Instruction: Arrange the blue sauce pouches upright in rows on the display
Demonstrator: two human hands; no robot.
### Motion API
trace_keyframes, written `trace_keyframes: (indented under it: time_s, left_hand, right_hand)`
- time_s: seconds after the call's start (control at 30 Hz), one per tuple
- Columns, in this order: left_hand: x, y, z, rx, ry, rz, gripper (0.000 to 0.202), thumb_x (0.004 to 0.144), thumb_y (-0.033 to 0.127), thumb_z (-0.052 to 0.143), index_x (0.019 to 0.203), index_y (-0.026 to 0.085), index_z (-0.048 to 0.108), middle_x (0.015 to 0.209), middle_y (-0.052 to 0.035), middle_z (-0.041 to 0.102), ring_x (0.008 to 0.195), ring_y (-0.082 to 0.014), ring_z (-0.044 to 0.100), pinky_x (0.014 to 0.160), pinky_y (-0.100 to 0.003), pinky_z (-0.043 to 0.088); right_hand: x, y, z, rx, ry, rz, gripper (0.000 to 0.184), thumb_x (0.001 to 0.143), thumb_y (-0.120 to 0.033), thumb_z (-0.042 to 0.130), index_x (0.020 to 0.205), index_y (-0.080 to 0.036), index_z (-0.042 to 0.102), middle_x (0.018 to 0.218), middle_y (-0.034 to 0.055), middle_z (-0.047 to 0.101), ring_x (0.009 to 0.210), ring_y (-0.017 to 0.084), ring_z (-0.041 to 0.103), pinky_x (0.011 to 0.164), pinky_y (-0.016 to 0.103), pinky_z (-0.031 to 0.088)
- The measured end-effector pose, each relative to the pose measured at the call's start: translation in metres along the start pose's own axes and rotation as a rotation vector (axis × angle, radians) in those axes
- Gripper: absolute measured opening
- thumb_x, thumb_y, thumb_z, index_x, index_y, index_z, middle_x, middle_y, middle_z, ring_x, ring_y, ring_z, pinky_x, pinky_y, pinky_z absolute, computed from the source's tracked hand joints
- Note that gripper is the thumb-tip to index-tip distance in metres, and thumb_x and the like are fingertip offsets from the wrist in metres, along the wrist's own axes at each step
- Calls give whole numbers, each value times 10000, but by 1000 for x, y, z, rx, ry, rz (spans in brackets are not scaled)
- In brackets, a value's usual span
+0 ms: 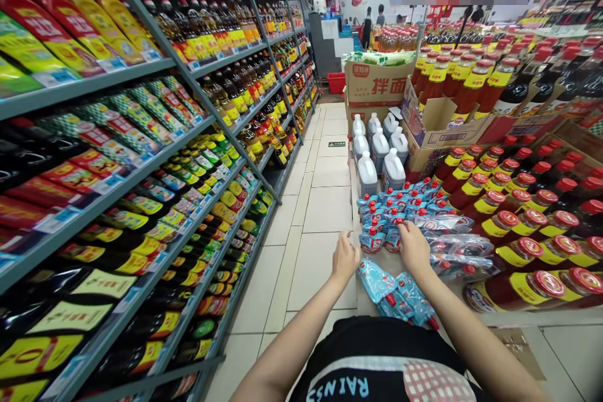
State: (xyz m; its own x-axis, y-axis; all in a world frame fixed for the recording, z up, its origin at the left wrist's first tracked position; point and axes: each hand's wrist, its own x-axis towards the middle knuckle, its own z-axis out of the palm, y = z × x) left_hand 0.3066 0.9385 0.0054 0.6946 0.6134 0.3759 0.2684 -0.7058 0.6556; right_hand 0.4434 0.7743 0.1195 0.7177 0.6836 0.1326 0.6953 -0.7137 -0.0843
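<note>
My right hand (414, 249) reaches into the upright rows of blue pouches with red caps. Its fingertips close at the top of one blue pouch (392, 239) at the front of the rows. To the left, over the display's edge, my left hand (346, 257) is loosely bent, with its fingers partly apart and no item visible in it. Just right of that hand stands another capped pouch (372, 240). Between my forearms, several more blue pouches (377, 279) lie flat in a loose pile, red caps toward me.
Clear-wrapped packs (459, 245) lie right of the pouches, beside red-lidded jars (525, 251). White-topped jugs (367, 173) and a cardboard carton (377, 85) stand behind. A tiled aisle (325, 201) separates the display from tall shelves (188, 138) of bottles. A red basket (336, 82) is farther off.
</note>
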Motion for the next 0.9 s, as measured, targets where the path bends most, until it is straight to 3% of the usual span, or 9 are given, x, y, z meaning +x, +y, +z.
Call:
trace_keyframes:
  time_s: [0.07, 0.17, 0.23, 0.3, 0.4, 0.53, 0.7, 0.83, 0.9]
  left_hand:
    - [-22, -11, -1, -18, 20, 167, 496, 842, 62, 435, 1331, 140, 407, 1333, -208, 491, 1275, -279, 497, 1003, -465, 471]
    - [-47, -22, -1, -11, -341, 497, 656, 773, 60, 504, 1408, 164, 374, 1453, -193, 416, 1387, -311, 375, 1090, -520, 397]
    - [-51, -21, 0, 15, -530, 533, 687, 787, 93, 534, 1447, 185, 366, 1512, -172, 381, 1432, -327, 307, 1128, -538, 347]
    - [-45, -14, -2, 23, -575, 444, 564, 862, 118, 482, 1419, 193, 423, 1484, -160, 437, 1418, -315, 341, 1123, -535, 346]
    - [-30, 7, -16, -77, -601, 309, 401, 945, 184, 421, 1337, 202, 507, 1356, -140, 569, 1287, -285, 498, 1065, -488, 402]
    - [-21, 42, -44, -499, -652, 68, 402, 958, 413, 496, 1293, 193, 539, 1128, -105, 675, 1014, -243, 629, 928, -389, 482]
    - [-30, 71, -56, -1037, -768, -228, 689, 771, 485, 760, 1330, 157, 526, 1114, -104, 676, 967, -231, 644, 891, -341, 501]
    - [-33, 77, -59, -1070, -814, -219, 676, 769, 459, 771, 1332, 170, 533, 1161, -109, 664, 1008, -239, 634, 914, -353, 494]
    - [-29, 77, -63, -996, -806, -168, 607, 786, 446, 757, 1291, 169, 567, 1162, -102, 667, 1032, -241, 626, 932, -353, 485]
  right_hand:
    - [-20, 4, 2, 75, -53, -101, 462, 875, -20, 388, 1264, -183, 577, 1414, 109, 498, 1255, 231, 480, 957, 294, 450]
    - [-48, 6, 22, 159, -388, -256, 631, 749, 41, 506, 1324, -211, 564, 1437, 103, 510, 1288, 242, 497, 1016, 316, 439]
    - [-59, 4, 39, 209, -551, -316, 747, 695, 48, 558, 1387, -229, 522, 1436, 111, 523, 1286, 259, 519, 1051, 357, 425]
    - [-62, 2, 50, 283, -552, -326, 648, 775, -24, 560, 1385, -243, 535, 1423, 116, 540, 1277, 268, 534, 1059, 396, 422]
    - [-59, 4, 43, 522, -357, -300, 378, 925, -189, 466, 1252, -226, 652, 1396, 117, 565, 1288, 274, 522, 1074, 420, 402]
    - [-53, 9, 5, 996, -183, -140, 340, 945, -445, 497, 910, -173, 698, 879, 40, 693, 874, 210, 641, 810, 285, 493]
    - [-45, 7, -32, 1296, -300, 0, 433, 867, -567, 590, 712, -163, 583, 667, -29, 516, 634, 115, 462, 616, 228, 393]
    - [-41, 5, -37, 1393, -384, 68, 431, 842, -576, 619, 756, -154, 616, 663, -28, 550, 605, 110, 469, 592, 228, 386]
    - [-41, 4, -38, 1316, -352, -10, 405, 870, -547, 599, 790, -154, 651, 714, -14, 609, 660, 125, 521, 647, 233, 413]
